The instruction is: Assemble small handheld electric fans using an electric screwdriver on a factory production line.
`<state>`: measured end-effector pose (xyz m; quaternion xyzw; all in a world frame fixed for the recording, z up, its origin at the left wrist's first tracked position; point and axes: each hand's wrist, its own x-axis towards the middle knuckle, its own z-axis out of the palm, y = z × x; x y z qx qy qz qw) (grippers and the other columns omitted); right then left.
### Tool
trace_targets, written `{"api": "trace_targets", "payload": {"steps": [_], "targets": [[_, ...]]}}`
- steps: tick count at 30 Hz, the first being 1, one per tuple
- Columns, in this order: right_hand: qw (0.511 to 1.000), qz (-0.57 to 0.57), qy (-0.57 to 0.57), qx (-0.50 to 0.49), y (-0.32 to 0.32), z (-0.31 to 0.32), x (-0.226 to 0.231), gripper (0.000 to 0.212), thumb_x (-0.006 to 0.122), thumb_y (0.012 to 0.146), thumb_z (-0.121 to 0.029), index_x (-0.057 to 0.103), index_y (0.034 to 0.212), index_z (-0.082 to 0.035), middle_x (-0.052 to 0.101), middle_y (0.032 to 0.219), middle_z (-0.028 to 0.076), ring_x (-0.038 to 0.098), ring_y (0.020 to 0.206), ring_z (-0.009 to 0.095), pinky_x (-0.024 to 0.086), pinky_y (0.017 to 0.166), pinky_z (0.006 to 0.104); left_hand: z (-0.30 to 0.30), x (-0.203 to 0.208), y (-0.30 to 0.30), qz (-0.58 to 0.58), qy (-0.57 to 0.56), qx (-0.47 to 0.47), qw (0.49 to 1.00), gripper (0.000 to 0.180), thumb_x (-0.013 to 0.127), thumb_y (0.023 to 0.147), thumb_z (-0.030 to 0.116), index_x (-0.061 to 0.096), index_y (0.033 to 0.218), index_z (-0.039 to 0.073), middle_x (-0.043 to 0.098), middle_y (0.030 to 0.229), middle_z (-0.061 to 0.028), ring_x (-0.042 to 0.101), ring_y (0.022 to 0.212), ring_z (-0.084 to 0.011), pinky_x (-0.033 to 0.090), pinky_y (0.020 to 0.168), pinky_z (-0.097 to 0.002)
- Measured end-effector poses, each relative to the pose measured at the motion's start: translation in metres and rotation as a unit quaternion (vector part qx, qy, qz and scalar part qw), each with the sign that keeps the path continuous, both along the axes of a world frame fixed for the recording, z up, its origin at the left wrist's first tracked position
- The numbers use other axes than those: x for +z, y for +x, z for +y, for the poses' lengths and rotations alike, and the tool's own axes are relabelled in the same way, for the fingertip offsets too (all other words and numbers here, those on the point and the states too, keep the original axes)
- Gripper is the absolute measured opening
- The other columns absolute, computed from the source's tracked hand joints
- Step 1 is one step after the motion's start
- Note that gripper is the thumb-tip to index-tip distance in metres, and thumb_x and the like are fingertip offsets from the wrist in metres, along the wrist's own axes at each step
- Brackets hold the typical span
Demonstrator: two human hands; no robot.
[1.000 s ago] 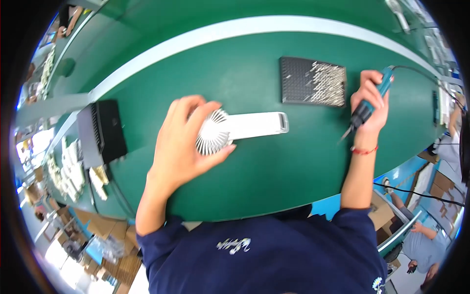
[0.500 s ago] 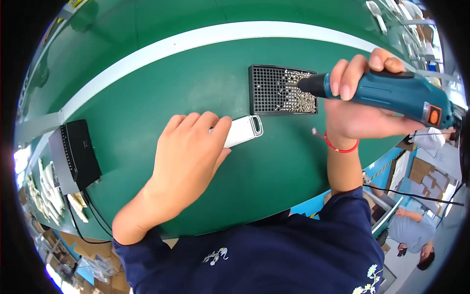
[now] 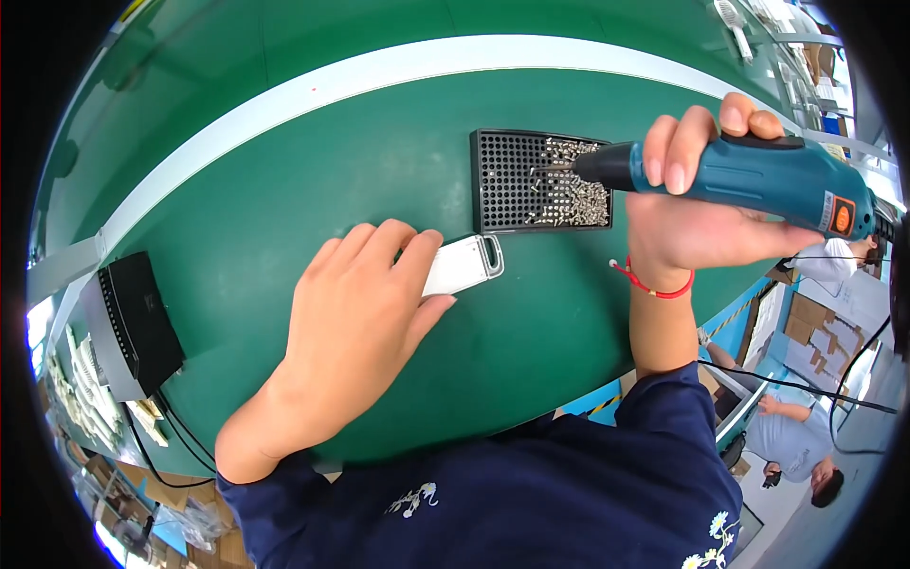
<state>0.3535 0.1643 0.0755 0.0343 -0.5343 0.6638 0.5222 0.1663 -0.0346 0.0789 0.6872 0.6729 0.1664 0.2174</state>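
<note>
At far left, showing white parts (image 3: pixel 90 389) clustering just beside a black box (image 3: pixel 142 313). From the near end of the box, showing cables (image 3: pixel 178 427) looping downward, and to its right, the green table (image 3: pixel 531 332) opening out. Left of centre, reaching over the table with the left hand (image 3: pixel 351 313): turning its back upward, curling the fingers partway, closing forefinger and thumb about a white handle (image 3: pixel 457 267), and hiding the left end beneath the palm. Pointing the free end of the handle, a rounded loop, rightward and slightly away, near the closest corner of a black tray (image 3: pixel 502 185). Right of centre, displaying the tray lying flat, with rows of holes showing at its left and loose silvery screws (image 3: pixel 586 204) crowding its right. From the right, gripping a teal driver (image 3: pixel 773 180) with the right hand (image 3: pixel 678 232): wrapping the fingers closely over the barrel and stretching the thumb along its near side. Holding the driver nearly level, aiming its thin bit (image 3: pixel 557 168) leftward over the tray, and leaving contact between bit and screw impossible to tell. Around the right wrist, wearing a red bracelet (image 3: pixel 664 290). At far right, past the table, showing a person (image 3: pixel 791 443) in grey.
</note>
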Motion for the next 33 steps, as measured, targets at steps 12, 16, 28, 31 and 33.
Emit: {"api": "trace_targets", "payload": {"steps": [12,16,28,31,33], "targets": [[0.982,0.023,-0.172,0.078,-0.007,-0.054,0.048,0.038,0.043,0.096,-0.039,0.047,0.1,-0.001,0.047,0.099,0.007,0.047,0.045,0.014,0.043,0.043,0.0276,0.011,-0.013,0.01,-0.236,0.147,0.008,0.961,0.031,0.083,0.063,0.003,0.07,0.091,0.005,0.051,0.079,-0.0047,0.05,0.069,-0.0192,0.038,0.055,-0.0319],[0.982,0.027,-0.171,0.072,-0.01,-0.057,0.045,0.038,0.043,0.096,-0.039,0.047,0.1,-0.001,0.047,0.099,0.007,0.047,0.046,0.014,0.043,0.042,0.0275,0.009,-0.016,0.009,-0.246,0.152,-0.016,0.957,0.027,0.083,0.063,0.002,0.07,0.087,0.005,0.051,0.076,-0.0041,0.049,0.067,-0.019,0.038,0.055,-0.0318],[0.984,0.027,-0.159,0.08,-0.009,-0.056,0.043,0.036,0.044,0.095,-0.037,0.047,0.099,-0.001,0.047,0.099,0.008,0.047,0.046,0.016,0.042,0.041,0.029,0.011,-0.015,0.007,-0.268,0.124,-0.008,0.955,0.02,0.08,0.065,0.0,0.069,0.08,0.006,0.054,0.074,-0.0031,0.052,0.066,-0.0186,0.038,0.055,-0.0315],[0.982,0.014,-0.166,0.087,-0.007,-0.056,0.047,0.036,0.045,0.095,-0.037,0.047,0.099,-0.001,0.048,0.099,0.008,0.047,0.045,0.016,0.043,0.041,0.0294,0.011,-0.014,0.007,-0.25,0.12,-0.014,0.961,0.018,0.079,0.066,-0.001,0.068,0.078,0.005,0.054,0.073,-0.0032,0.052,0.066,-0.02,0.039,0.055,-0.0319],[0.979,0.015,-0.185,0.079,-0.006,-0.056,0.047,0.037,0.046,0.094,-0.037,0.047,0.101,-0.001,0.048,0.099,0.008,0.048,0.046,0.017,0.043,0.041,0.0295,0.011,-0.016,0.01,-0.276,0.101,-0.012,0.956,0.016,0.078,0.067,0.0,0.067,0.077,0.005,0.054,0.073,-0.0032,0.052,0.066,-0.0212,0.04,0.056,-0.0323]]}}
